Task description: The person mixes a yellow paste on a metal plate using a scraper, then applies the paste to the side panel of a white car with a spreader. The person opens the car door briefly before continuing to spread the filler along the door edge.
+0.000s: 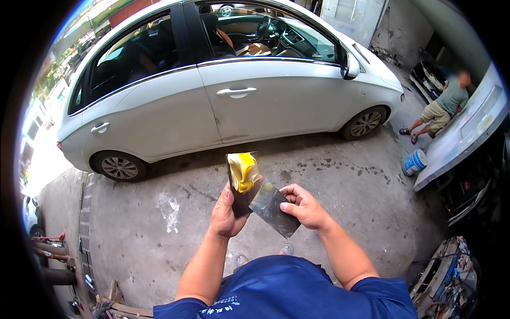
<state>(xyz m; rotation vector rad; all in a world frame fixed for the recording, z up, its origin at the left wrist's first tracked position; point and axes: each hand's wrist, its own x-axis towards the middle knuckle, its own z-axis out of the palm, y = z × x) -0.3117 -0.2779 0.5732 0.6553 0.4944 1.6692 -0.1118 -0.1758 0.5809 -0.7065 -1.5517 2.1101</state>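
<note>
My left hand (225, 213) is closed round a dark, flat putty board (245, 204), held upright in front of me. On its upper part sits a lump of body filler (244, 173), cream with bright yellow streaks. Between thumb and fingers, my right hand (304, 207) pinches a flat grey putty spreader (276, 210), tilted with its upper left corner against or just in front of the board's right side. Beyond both hands stands a white car (281, 101), side on, its front window lowered.
A blue and white bucket (414, 162) stands at the right, beside a leaning pale panel (467, 127). A person (445, 106) sits or crouches behind it. Scrap parts (449, 279) lie at the lower right. A floor grate (86, 212) runs along the left.
</note>
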